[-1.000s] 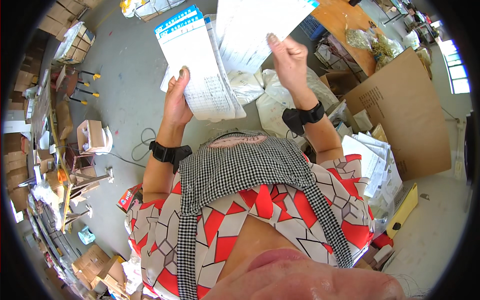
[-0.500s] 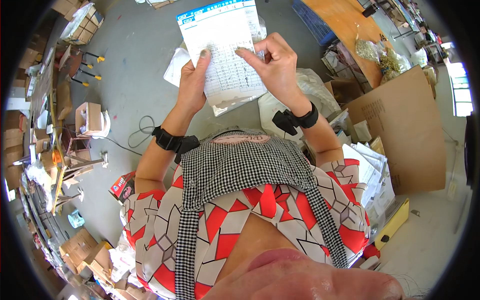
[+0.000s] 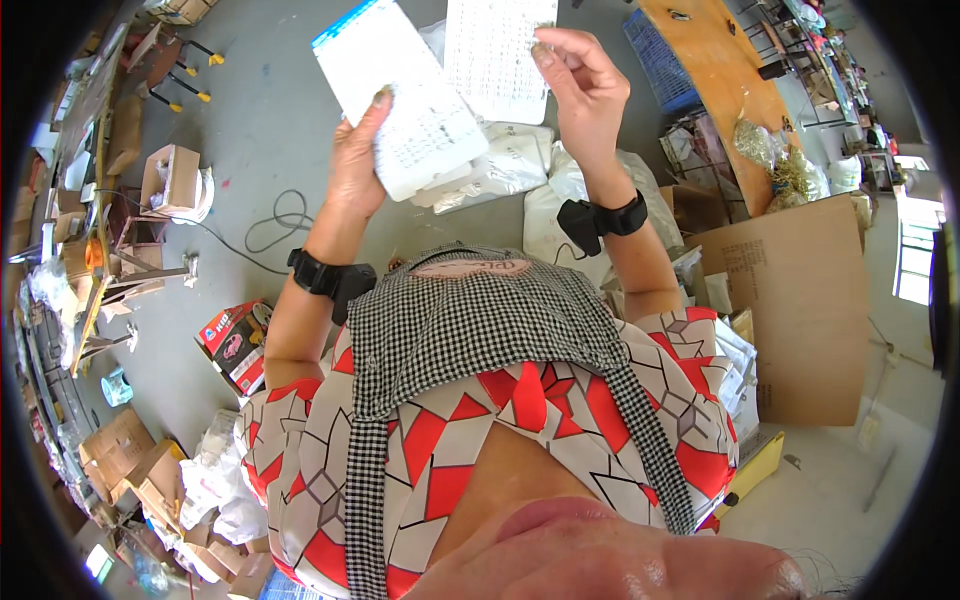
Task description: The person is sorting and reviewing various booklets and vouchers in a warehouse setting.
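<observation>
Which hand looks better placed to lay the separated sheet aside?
Right, probably. The right hand pinches only the single loose sheet at its edge and is free to move away, while the left hand supports the whole paper stack from below.

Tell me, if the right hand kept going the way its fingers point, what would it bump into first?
The right hand pinches a loose printed sheet, fingers pointing toward the person's left. Beyond it, probably the paper stack in the left hand; depth is unclear.
</observation>
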Motion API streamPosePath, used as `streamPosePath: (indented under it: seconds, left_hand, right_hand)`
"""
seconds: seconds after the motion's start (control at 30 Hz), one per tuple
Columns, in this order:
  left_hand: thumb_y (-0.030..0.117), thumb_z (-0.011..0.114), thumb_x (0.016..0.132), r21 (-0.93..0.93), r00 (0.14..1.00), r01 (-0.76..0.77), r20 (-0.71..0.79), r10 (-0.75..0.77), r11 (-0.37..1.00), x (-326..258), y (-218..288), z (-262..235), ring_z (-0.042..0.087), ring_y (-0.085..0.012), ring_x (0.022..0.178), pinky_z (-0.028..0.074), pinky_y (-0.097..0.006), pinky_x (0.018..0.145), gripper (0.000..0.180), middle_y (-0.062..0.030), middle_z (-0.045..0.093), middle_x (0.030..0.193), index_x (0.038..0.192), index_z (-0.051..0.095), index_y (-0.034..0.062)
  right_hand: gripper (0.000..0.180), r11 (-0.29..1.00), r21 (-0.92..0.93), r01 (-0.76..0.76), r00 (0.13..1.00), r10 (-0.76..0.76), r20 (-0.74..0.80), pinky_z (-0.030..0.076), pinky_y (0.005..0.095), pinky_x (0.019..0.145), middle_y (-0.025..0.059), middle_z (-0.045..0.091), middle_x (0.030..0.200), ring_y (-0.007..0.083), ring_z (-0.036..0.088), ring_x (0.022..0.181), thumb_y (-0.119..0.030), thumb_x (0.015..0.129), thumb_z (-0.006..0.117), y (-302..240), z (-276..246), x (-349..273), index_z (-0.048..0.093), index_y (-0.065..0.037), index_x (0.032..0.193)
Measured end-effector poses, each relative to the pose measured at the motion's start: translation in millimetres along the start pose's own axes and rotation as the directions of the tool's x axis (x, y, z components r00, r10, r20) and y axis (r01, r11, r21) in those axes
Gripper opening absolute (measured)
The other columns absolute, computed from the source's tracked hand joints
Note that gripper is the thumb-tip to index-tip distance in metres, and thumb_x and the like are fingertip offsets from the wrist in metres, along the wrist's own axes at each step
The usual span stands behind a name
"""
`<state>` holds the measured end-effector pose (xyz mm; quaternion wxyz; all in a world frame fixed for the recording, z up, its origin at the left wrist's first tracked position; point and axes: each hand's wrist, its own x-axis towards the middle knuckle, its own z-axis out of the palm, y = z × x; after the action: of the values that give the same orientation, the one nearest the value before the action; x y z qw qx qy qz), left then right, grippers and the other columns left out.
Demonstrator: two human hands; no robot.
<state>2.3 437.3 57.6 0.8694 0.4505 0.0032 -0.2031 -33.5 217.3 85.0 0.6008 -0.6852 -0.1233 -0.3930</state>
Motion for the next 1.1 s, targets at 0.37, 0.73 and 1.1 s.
streamPosePath:
  seconds: [0.37, 0.73, 1.1]
  left_hand:
    - [0.023, 0.064, 0.082, 0.003, 0.988, -0.099, -0.121, 0.099, 0.995, -22, 26, -31, 0.059, -0.0162, 0.094, 0.049, -0.031, 0.083, 0.030, -0.0037, 0.061, 0.105, 0.105, 0.059, 0.0048]
    - [0.025, 0.062, 0.083, -0.078, 0.919, -0.246, -0.337, 0.206, 0.966, -85, 25, -65, 0.058, -0.0167, 0.092, 0.050, -0.033, 0.080, 0.032, -0.0027, 0.060, 0.102, 0.107, 0.056, 0.0055]
    - [0.024, 0.062, 0.083, -0.082, 0.843, -0.339, -0.469, 0.264, 0.937, -120, 6, -63, 0.058, -0.0181, 0.095, 0.049, -0.034, 0.082, 0.037, -0.0044, 0.059, 0.105, 0.112, 0.053, 0.0035]
  right_hand:
    - [0.026, 0.755, 0.552, -0.355, 0.933, 0.327, 0.152, 0.043, 0.0257, 0.075, 0.0077, 0.057, 0.100, 0.0121, 0.053, 0.089, -0.003, 0.085, 0.054, 15, 11, 14, 0.050, -0.002, 0.111]
    - [0.040, -0.584, 0.439, -0.683, 0.549, -0.014, 0.836, 0.028, 0.0223, 0.043, 0.0039, 0.040, 0.075, 0.0098, 0.033, 0.048, -0.030, 0.088, 0.045, 45, 53, 14, 0.049, 0.005, 0.107]
    - [0.037, -0.578, 0.249, -0.777, 0.395, -0.140, 0.908, 0.027, 0.0213, 0.041, 0.0034, 0.039, 0.073, 0.0085, 0.029, 0.045, -0.026, 0.092, 0.041, 57, 85, 11, 0.046, 0.004, 0.113]
